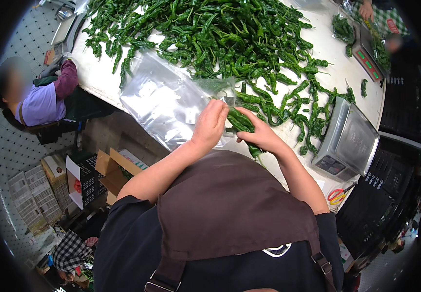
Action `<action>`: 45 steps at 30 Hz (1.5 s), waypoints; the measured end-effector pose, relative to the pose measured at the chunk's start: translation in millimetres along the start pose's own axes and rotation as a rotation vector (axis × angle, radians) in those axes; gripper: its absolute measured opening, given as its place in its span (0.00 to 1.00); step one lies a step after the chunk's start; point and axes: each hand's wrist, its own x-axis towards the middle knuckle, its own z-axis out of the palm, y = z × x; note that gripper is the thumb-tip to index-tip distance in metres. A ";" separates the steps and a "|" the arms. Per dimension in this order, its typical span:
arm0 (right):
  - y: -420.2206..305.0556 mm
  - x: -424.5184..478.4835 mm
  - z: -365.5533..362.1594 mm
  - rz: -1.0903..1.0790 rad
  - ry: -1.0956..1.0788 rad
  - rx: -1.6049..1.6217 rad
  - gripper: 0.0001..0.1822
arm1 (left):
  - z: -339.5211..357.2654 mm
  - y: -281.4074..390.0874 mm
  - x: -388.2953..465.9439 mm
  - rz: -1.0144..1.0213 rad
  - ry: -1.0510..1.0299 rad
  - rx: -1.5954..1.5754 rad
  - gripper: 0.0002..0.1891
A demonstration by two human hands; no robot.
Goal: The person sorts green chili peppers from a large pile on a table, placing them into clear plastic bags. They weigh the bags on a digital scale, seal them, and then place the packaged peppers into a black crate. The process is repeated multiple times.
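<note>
My left hand (211,121) grips the mouth edge of a clear plastic bag (163,98), which lies flat on the white table. Close beside the bag's opening, my right hand (261,133) is closed around a small bunch of long green peppers (240,121). Their tips hang below the palm towards my apron. Beyond both hands spreads a large heap of green peppers (214,33), with loose ones trailing to the right. My left fingertips are partly hidden behind the hand.
To the right stand a digital scale (354,140) and scissors (337,197) at the table edge. Another scale (366,62) is farther back, near a co-worker's hand (366,10). A seated person (50,95) is at the left, above cardboard boxes (117,169). Black crates (382,193) flank the right side.
</note>
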 end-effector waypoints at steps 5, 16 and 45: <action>24.8 22.6 -11.0 -0.030 0.112 -0.247 0.39 | 4.4 11.8 4.0 0.329 -0.126 0.103 0.02; 18.3 18.7 -7.5 0.087 0.106 0.326 0.38 | 6.5 -5.6 -8.4 0.169 -0.184 0.085 0.02; 53.8 58.4 -5.9 0.097 0.317 -0.183 0.37 | 11.9 18.5 -4.0 -0.068 -0.434 -0.114 0.03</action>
